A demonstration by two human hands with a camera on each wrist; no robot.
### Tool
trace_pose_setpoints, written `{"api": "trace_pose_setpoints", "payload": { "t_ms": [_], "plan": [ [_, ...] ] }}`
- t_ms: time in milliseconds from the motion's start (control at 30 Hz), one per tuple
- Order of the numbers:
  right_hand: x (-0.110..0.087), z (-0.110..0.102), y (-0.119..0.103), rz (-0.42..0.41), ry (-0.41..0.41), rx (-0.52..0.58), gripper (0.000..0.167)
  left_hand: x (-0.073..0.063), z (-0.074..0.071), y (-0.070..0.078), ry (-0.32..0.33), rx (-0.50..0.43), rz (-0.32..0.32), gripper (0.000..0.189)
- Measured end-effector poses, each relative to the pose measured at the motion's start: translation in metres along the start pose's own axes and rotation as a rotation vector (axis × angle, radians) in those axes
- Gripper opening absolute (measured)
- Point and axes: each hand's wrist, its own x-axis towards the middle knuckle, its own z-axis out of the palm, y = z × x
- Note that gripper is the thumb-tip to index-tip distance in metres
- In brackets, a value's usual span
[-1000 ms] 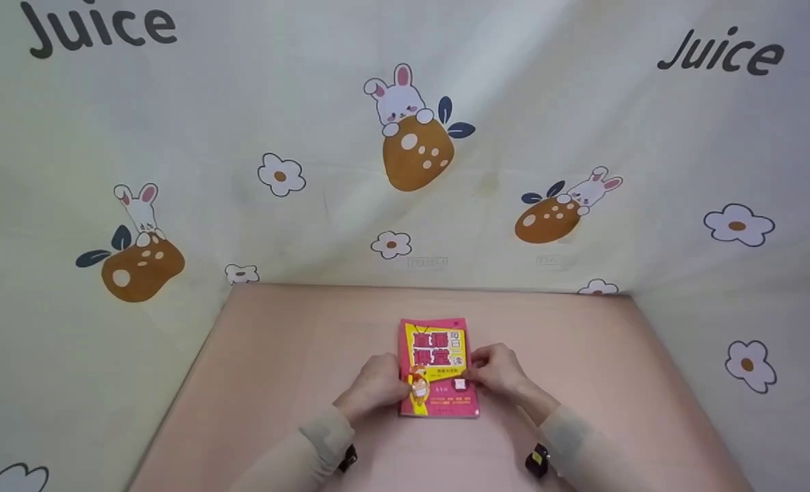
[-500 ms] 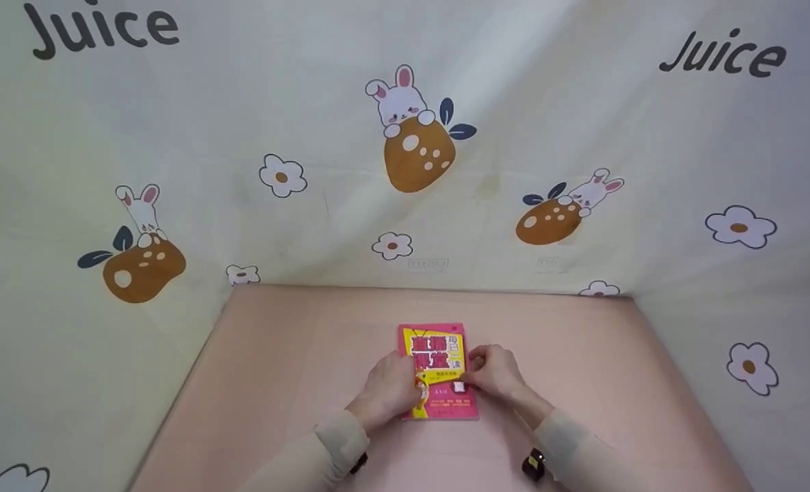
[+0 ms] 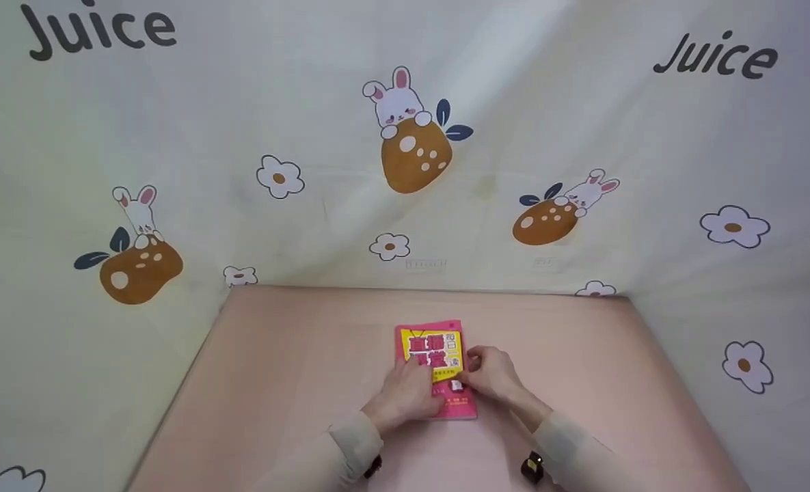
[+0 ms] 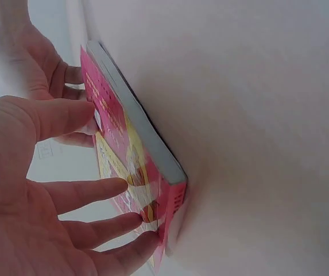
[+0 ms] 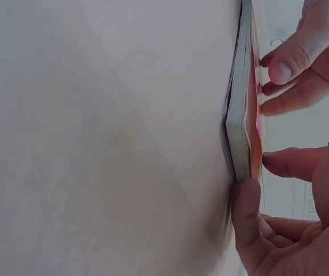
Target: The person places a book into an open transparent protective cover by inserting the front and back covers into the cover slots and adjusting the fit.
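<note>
A pink and yellow paperback book (image 3: 454, 406) lies closed on the table, its cover facing up. My left hand (image 3: 408, 389) lies over the left half of the cover. In the left wrist view the left hand (image 4: 43, 190) has its fingers spread, with the fingertips (image 4: 144, 218) on the cover near the spine. My right hand (image 3: 497, 376) holds the right edge of the book. Seen from the right wrist, the right hand (image 5: 302, 213) has its thumb against the page edges and its index fingertip at the cover's edge. The front cover bulges slightly off the pages (image 5: 240, 129).
A pale pink cloth covers the table (image 3: 295, 355). Behind it and along both sides hang light curtains (image 3: 322, 225) printed with rabbits, fruit and flowers. Dark wrist devices (image 3: 533, 467) show beneath the sleeves.
My left hand has moved rightward from the book's left edge onto its cover, now hiding part of the title. The right hand stays at the right edge. The book has barely shifted.
</note>
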Motion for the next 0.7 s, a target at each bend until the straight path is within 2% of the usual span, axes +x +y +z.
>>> {"api": "trace_pose_setpoints", "payload": {
  "t_ms": [233,400,700],
  "plan": [
    [-0.004,0.0,-0.007,0.006,-0.001,0.01,0.061,0.001,0.0,0.003,0.001,-0.039,-0.026,0.056],
    [-0.006,-0.003,-0.015,-0.005,0.01,0.036,0.06,0.005,0.002,0.0,0.031,-0.065,-0.011,0.058],
    [-0.008,-0.009,-0.022,-0.086,0.011,0.137,0.04,0.008,-0.003,0.005,0.048,-0.111,-0.021,0.073]
  ]
}}
